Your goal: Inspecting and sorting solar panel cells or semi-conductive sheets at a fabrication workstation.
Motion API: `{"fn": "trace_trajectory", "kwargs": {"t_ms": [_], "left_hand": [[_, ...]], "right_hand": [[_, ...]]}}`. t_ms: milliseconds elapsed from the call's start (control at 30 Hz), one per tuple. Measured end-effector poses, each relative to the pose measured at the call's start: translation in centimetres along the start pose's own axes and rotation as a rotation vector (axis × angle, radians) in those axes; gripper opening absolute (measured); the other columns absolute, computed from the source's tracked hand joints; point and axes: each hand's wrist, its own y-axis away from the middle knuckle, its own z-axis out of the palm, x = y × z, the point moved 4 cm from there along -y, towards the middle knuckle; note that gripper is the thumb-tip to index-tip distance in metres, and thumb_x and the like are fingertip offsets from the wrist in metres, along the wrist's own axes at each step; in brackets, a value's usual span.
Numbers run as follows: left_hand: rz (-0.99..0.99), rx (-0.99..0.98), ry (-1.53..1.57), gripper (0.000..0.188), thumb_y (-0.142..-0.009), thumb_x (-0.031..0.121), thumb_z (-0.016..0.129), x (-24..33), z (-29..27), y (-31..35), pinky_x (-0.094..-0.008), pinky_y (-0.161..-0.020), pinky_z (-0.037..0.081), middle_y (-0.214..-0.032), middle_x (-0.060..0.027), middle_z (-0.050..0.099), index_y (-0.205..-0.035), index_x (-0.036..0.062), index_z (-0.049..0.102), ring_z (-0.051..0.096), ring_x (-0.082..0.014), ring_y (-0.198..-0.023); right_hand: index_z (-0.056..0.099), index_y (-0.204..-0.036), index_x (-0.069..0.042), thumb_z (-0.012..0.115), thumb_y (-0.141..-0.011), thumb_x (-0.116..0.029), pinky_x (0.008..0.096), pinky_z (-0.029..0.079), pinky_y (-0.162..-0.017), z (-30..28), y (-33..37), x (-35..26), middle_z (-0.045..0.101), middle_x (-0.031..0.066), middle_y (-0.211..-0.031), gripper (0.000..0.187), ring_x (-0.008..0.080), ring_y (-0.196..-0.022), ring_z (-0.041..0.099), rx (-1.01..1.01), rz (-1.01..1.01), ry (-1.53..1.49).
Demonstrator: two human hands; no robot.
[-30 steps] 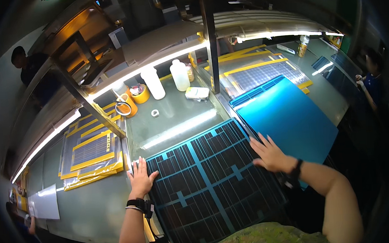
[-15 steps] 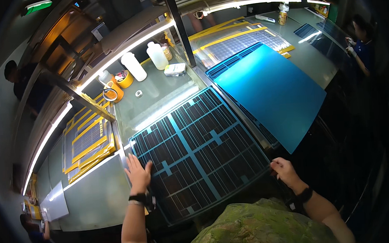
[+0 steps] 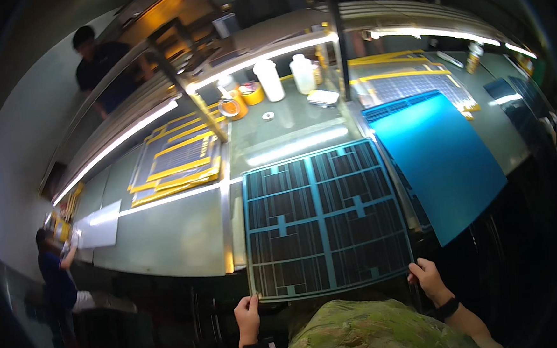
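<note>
A dark rectangular panel with blue grid lines [image 3: 289, 240] lies in front of me, its near part reaching past the bench's front edge. My left hand [image 3: 247, 316] pinches its near left corner between thumb and fingers. At the near right corner my right hand [image 3: 428, 278] grips the panel's edge with bent fingers. To the right a plain blue sheet [image 3: 440, 164] rests at an angle over more blue-lined panels [image 3: 369, 113], which show at its far and left edges.
Behind the panel stand white bottles [image 3: 269, 81], orange tape rolls [image 3: 250, 94] and a small flat box [image 3: 322, 98]. Yellow-taped frames [image 3: 178, 158] are stacked at left. A metal post [image 3: 338, 49] and lit shelf overhang the bench. One person [image 3: 57, 264] works at the far left, another [image 3: 103, 63] beyond the shelf.
My left hand has left the panel's left side, where it lay spread, and now grips the near left corner. My right hand keeps the right corner. The whole view has turned leftward.
</note>
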Motion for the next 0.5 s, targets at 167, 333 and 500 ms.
{"fn": "trace_trajectory", "kwargs": {"t_ms": [167, 333, 500], "left_hand": [[0.02, 0.058, -0.012, 0.026, -0.089, 0.016, 0.06, -1.0, 0.5, -0.3, -0.0257, -0.049, 0.033, -0.058, 0.0043, 0.046, -0.071, -0.0015, 0.055, 0.039, -0.0051, -0.057], [-0.183, -0.197, 0.211, 0.029, -0.089, 0.018, 0.062, -3.5, 0.3, -1.8, -0.0233, -0.051, 0.03, -0.06, 0.0077, 0.043, -0.065, 0.0037, 0.053, 0.036, -0.0042, -0.056], [-0.341, -0.476, 0.318, 0.026, -0.092, 0.024, 0.058, 0.8, 0.0, -3.6, -0.0275, -0.069, 0.05, -0.076, -0.0022, 0.058, -0.082, -0.0004, 0.058, 0.059, -0.0128, -0.071]], "right_hand": [[0.056, -0.096, 0.001, 0.059, -0.087, -0.009, 0.0273, 0.051, -0.072, -0.8, -1.0, -1.5, 0.06, 0.0062, -0.084, 0.014, 0.0153, -0.075, 0.062, -0.23, 0.057, -0.074], [0.051, -0.114, 0.002, 0.055, -0.088, -0.007, 0.0307, 0.05, -0.079, -0.4, -4.1, -1.7, 0.06, 0.0087, -0.1, 0.027, 0.0182, -0.09, 0.061, -0.281, 0.204, -0.515], [0.05, -0.118, 0.003, 0.058, -0.087, -0.009, 0.0306, 0.047, -0.085, 1.2, -5.1, -3.7, 0.06, 0.0095, -0.109, 0.034, 0.0181, -0.094, 0.059, -0.402, 0.153, -0.31]]}}
